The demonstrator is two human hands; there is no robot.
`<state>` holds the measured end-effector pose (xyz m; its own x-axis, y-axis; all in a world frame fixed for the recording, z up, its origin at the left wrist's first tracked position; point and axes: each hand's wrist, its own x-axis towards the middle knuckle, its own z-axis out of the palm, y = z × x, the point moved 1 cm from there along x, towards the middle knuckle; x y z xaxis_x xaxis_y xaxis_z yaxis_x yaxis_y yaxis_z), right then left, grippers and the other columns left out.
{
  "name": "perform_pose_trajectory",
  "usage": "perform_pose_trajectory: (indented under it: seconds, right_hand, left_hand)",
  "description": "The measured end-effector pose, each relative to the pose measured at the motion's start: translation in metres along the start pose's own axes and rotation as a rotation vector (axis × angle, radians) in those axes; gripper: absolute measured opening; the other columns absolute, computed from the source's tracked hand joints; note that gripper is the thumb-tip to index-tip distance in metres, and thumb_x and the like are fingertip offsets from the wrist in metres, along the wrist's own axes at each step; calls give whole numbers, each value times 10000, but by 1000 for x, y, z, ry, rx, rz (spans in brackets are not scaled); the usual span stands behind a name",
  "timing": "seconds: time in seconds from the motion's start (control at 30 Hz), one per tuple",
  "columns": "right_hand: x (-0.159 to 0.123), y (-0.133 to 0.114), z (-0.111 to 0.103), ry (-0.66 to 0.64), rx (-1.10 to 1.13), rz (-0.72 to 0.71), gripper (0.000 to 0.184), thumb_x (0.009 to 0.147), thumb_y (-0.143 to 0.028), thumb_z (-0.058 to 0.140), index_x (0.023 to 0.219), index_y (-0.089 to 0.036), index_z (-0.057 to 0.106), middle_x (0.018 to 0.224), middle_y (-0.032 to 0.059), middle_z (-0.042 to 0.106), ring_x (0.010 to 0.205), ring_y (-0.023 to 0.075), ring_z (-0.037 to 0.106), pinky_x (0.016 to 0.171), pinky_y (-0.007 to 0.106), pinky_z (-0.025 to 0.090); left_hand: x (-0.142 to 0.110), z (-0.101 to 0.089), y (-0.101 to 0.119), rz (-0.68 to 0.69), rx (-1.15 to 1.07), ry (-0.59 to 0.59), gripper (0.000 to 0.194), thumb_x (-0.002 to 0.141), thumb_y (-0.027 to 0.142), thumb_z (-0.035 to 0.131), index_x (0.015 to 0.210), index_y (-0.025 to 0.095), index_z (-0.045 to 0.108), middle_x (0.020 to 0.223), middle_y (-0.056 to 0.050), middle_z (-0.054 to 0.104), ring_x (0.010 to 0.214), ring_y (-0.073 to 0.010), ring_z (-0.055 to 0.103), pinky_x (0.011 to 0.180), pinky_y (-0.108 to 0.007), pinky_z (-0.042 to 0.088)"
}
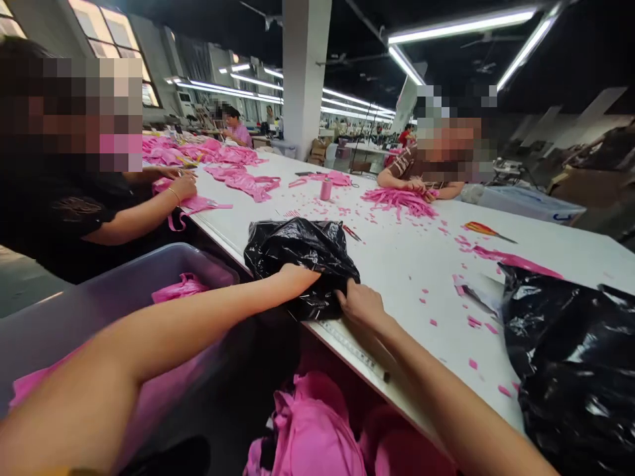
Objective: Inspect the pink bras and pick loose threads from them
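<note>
A crumpled black plastic bag (297, 251) lies at the near edge of the long white table (407, 264). My left hand (297, 276) reaches into the bag's opening, its fingers hidden inside the plastic. Just to the right, my right hand (358, 301) pinches the bag's lower edge with closed fingers. Pink fabric scraps (471, 322) are scattered over the table to the right of my hands.
A second black bag (575, 370) sits at the near right. A grey bin (124, 291) with pink cloth stands left, and pink fabric (312, 430) lies below the table. Scissors (489, 231), a pink thread spool (325, 189). Other people sit on the left and across the table.
</note>
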<state>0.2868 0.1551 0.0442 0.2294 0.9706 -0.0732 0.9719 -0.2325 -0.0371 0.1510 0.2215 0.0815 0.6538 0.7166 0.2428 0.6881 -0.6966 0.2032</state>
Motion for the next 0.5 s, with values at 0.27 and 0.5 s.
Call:
perform_pose_trajectory:
  seconds: [0.27,0.5]
  right_hand:
    - [-14,10,-24,38,103,-62,300,889,-265,419,1147,-169,538,1005,110,662,941,265,618,748,338,462]
    - [-131,23,-11,325,535,-507,378,912,-245,384,1278,-235,479,1048,80,663,813,157,655,678,243,532]
  left_hand:
    - [-121,-36,23,201,-478,61,361,840,238,428,1153,200,604,1148,-73,629,1086,-248,570,956,-398,448]
    - [-169,24,31,-605,-1435,-373,476,709,319,586,1136,110,608,906,-83,690,782,-199,633,660,-296,554]
